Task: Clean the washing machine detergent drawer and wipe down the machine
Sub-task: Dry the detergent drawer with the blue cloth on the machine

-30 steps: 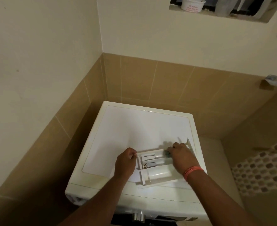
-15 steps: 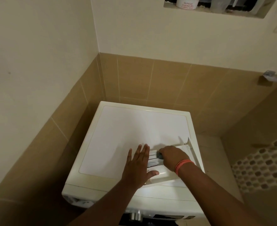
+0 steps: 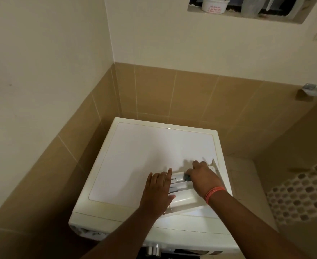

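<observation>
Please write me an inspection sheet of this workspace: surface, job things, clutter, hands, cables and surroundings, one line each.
Surface: flat white top of the washing machine, standing in a corner.
Job's things: white plastic detergent drawer lies on the top, near the front right; small dark grey-blue cleaning piece inside it.
Clutter: nothing seen on the top.
Hands: left hand presses flat on the drawer's left end; right hand, orange wristband, grips the cleaning piece.
Cables: nothing seen.
Surroundings: tan wall tiles, cream wall; white tub in a wall niche.
</observation>
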`<state>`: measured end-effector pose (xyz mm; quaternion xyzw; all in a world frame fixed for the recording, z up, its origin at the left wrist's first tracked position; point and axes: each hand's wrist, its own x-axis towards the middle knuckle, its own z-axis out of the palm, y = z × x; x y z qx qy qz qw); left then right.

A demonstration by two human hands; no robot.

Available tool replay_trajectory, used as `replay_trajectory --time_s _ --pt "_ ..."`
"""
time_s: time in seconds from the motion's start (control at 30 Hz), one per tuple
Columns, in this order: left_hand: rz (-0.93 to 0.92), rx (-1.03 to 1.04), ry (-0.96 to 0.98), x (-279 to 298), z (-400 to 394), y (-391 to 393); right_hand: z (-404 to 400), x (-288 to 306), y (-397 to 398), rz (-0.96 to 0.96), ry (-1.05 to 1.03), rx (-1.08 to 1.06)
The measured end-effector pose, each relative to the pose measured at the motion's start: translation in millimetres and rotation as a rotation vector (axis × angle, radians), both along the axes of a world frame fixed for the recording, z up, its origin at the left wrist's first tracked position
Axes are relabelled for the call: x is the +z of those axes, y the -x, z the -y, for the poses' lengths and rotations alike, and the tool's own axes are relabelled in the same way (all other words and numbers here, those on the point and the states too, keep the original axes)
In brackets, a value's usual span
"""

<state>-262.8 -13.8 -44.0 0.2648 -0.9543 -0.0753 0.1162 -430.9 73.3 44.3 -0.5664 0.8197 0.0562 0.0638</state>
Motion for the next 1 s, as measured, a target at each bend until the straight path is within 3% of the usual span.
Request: replay_trajectory --time_s 0.1,0.3,0.53,0.67,0.8,1.0 --pt "0.023 0.002 0.024 2 -1 0 3 -3 -9 -0.038 0.031 -0.024" --pt "0.014 0.041 0.015 2 -2 1 16 -9 -35 0.085 0.13 0.116" --pt "0.023 0.019 0.049 5 -1 1 -3 15 17 0.021 -0.02 0.094" --pt "0.032 0.033 0.026 5 -3 3 6 8 -4 0.018 0.013 0.065" --pt "0.037 0.048 0.002 4 -3 3 12 -3 -29 0.063 0.074 0.18" --pt "0.053 0.027 0.013 5 -3 3 -8 26 23 0.049 -0.033 0.114"
